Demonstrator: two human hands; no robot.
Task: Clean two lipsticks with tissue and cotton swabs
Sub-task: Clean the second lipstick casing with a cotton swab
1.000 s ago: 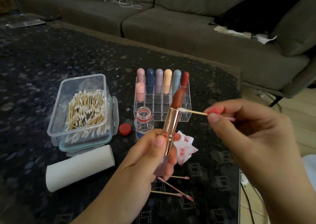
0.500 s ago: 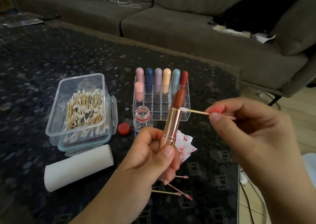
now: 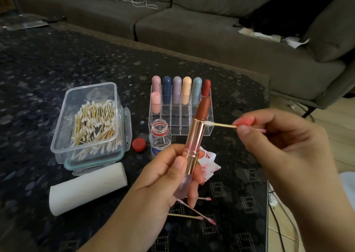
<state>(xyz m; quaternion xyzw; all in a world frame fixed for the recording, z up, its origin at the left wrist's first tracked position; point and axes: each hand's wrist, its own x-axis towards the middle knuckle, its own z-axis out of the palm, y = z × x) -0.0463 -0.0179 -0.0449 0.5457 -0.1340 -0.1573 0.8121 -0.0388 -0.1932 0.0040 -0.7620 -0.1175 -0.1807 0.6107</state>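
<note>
My left hand grips an open lipstick upright by its lower end; it has a rose-gold tube, a lilac base and a brown-red bullet. My right hand pinches a cotton swab by its wooden stick. The swab's white tip touches the rim of the tube just under the bullet. A crumpled tissue stained red lies on the table behind the lipstick. Three used swabs with pink tips lie below my left hand.
A clear box of cotton swabs stands at the left, a white tissue roll in front of it. An acrylic rack holds several capped lipsticks. An open small bottle and its red cap stand between them. A grey sofa lies beyond the dark table.
My left thumb has shifted on the tube, turning the lipstick slightly. The swab tip stays at the tube's rim. The view has barely moved.
</note>
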